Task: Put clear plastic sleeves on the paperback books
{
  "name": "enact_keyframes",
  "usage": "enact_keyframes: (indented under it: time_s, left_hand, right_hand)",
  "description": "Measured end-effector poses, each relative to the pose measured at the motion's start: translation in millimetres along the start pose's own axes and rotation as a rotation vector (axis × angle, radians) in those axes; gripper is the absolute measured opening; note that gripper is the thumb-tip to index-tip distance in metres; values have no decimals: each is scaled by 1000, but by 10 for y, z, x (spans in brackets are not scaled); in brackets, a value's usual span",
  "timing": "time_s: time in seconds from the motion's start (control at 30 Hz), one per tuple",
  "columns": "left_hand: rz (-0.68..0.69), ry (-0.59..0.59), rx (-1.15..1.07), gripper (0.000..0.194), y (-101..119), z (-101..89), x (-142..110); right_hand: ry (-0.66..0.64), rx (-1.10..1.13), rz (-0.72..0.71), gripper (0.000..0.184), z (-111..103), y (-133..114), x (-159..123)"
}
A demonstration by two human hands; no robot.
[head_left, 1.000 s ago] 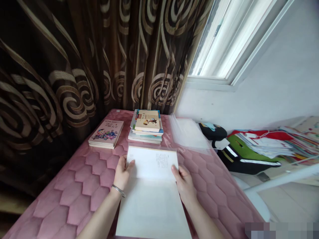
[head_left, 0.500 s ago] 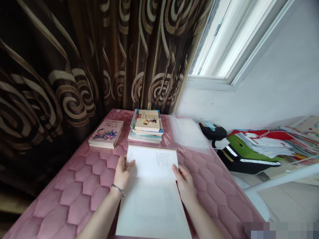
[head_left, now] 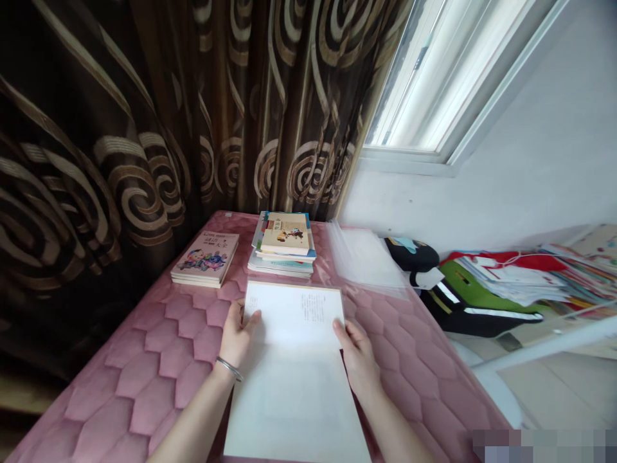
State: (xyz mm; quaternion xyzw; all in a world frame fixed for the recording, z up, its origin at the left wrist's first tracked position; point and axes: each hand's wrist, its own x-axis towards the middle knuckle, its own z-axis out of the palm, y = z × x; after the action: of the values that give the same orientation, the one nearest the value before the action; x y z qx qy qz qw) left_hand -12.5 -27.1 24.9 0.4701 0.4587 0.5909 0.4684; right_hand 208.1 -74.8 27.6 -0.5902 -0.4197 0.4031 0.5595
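Note:
An open book [head_left: 294,379] with pale pages lies in front of me, its fold running crosswise. Small printed text shows on the far page, while the near page looks blank. My left hand [head_left: 241,325] grips the left edge of the far page, thumb on top and fingers underneath. At the opposite edge my right hand [head_left: 355,344] holds the book in the same way. A metal bangle [head_left: 230,368] circles my left wrist. What lies under the book is hidden.
Beyond the book stand a stack of books [head_left: 284,244] and, to its left, a smaller pile [head_left: 205,259]. Clear plastic sheets [head_left: 369,257] lie right of the stack on the pink quilted surface [head_left: 159,360]. A bag [head_left: 475,296] and papers sit further right, below the window.

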Motion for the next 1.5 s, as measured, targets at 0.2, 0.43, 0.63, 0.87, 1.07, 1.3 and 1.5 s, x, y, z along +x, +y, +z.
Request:
enact_keyframes:
  time_s: [0.2,0.43,0.63,0.87,1.07,1.3,1.5]
  left_hand:
    - [-7,5,12,32,0,-1,-9]
    - [-14,-7,-23,32,19,-2,-8]
    - [5,8,3,33,1,-5,5]
    - [6,16,22,32,-35,-9,10]
    - [-16,2,-32,33,0,-1,-6]
    - [6,15,9,32,-8,-2,8]
    - [29,15,34,31,-55,-10,18]
  right_hand:
    - [-26,11,14,43,6,-2,-8]
    - [-30,7,12,46,13,-23,-9]
    - [-13,-1,3,47,7,-8,-11]
    - [-52,24,15,50,9,-2,-1]
    - [-9,-28,-9,52,24,-66,-14]
    - [-17,35,22,46,14,-13,-14]
    - [-21,-6,-17,45,19,10,9]
